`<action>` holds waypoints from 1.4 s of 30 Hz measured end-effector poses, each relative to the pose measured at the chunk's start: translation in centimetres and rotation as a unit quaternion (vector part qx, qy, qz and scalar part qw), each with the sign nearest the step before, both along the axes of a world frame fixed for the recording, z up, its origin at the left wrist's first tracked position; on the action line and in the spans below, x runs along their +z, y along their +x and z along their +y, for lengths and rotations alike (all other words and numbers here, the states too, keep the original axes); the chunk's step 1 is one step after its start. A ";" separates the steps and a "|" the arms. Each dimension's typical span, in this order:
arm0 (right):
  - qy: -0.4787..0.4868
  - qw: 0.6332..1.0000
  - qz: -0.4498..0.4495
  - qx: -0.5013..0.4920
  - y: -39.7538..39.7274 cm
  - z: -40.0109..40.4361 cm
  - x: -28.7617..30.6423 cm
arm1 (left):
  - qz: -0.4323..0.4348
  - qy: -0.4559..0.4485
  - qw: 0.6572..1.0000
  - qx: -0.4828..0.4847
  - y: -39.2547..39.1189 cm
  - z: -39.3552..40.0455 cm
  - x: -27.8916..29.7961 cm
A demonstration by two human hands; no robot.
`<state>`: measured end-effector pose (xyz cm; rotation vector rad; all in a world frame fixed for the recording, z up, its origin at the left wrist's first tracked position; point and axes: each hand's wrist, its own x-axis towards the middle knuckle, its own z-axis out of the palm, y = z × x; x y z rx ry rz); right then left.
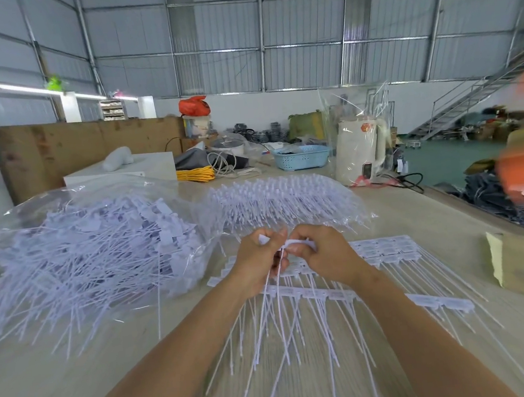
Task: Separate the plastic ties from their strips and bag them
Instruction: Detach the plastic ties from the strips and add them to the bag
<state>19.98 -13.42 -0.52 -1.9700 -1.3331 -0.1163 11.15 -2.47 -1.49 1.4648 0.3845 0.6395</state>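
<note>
Both hands meet over the middle of the table. The left hand [258,260] has its fingers curled round a bunch of loose white ties [275,318], whose tails hang down toward the person. The right hand [322,256] pinches the flat tag end of a tie [300,245] between thumb and forefinger, touching the left hand's fingertips.

Just under and to the right of the fingers lie strips of ties [384,250] still joined at their tags, flat on the pale wooden table [81,391]. To the left of the fingers a clear plastic bag [97,233] holds a heap of separated ties, many tails spilling out onto the table. Beyond the fingers a second clear bag [286,199] covers stacked rows of ties.

Farther off stand a blue basket [301,156], a yellow coiled cable [195,174] and a white kettle [360,150] in clear wrapping. The room is a large hall with grey corrugated walls [302,34] and a metal staircase [475,97] at far right.
</note>
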 end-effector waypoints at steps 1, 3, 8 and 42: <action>0.010 1.000 -0.010 -0.005 -0.1 0.0 0.0 | 0.006 0.005 1.000 0.002 0.0 0.0 0.1; 0.004 0.996 -0.078 -0.037 0.1 0.1 -0.1 | 0.022 0.005 1.000 -0.001 0.1 -0.2 0.3; 0.005 0.967 -0.204 -0.154 1.2 -0.6 -0.4 | 0.053 -0.040 0.998 -0.011 0.0 -0.7 0.7; 0.076 0.994 -0.014 -0.076 1.5 0.3 -0.8 | 0.439 0.565 0.615 0.332 -7.2 15.9 4.5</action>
